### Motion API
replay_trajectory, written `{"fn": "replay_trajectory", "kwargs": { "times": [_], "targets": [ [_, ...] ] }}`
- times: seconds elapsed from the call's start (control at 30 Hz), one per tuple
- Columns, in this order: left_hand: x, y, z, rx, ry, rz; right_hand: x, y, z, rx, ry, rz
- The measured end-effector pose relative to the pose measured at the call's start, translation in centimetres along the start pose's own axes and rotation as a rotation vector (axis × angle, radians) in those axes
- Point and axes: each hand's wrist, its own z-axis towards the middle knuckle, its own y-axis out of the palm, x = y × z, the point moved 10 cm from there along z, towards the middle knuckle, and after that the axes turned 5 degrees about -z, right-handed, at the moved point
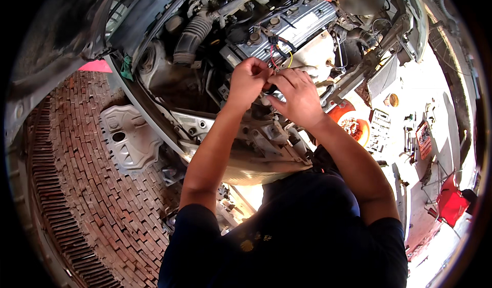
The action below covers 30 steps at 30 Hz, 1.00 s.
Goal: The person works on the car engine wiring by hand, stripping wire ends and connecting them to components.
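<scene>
Both of my hands meet over the front of an open engine bay, close to the silver engine cover [302, 24]. A red wire [272, 57] and a yellow wire [291, 60] run down from a black connector [274, 40] to my fingertips. My left hand [248, 83] is closed in a pinch where these wires end. Curled in from the other side, my right hand [298, 96] has its fingertips almost touching the left ones. Some small dark thing shows between the two hands; its kind is hidden by my fingers.
A ribbed air hose [193, 34] lies left of the engine. On the brick floor [87, 149] rests a grey metal pan [130, 134]. To the right stand an orange bucket [363, 129] of small parts, a socket set [380, 126] and a red folding chair [451, 201].
</scene>
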Motion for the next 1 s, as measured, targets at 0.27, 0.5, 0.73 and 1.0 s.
{"fn": "replay_trajectory", "kwargs": {
  "times": [0.27, 0.5, 0.73, 1.0],
  "targets": [
    [-0.8, -0.9, 0.4, -0.024, -0.085, -0.098, 0.9, 2.2, -0.3, -0.171, -0.066, -0.025],
    [0.3, 0.2, 0.3, -0.067, 0.020, 0.000, 1.5, 2.4, -0.1, -0.301, -0.003, -0.134],
    [-1.0, 1.2, 1.2, -0.075, 0.053, 0.026, 3.4, 2.9, -0.4, -0.275, 0.170, -0.133],
    [-2.6, 2.0, 0.4, -0.120, 0.021, -0.277, 9.0, 5.1, -3.6, -0.353, 0.592, 0.665]
  ]
}}
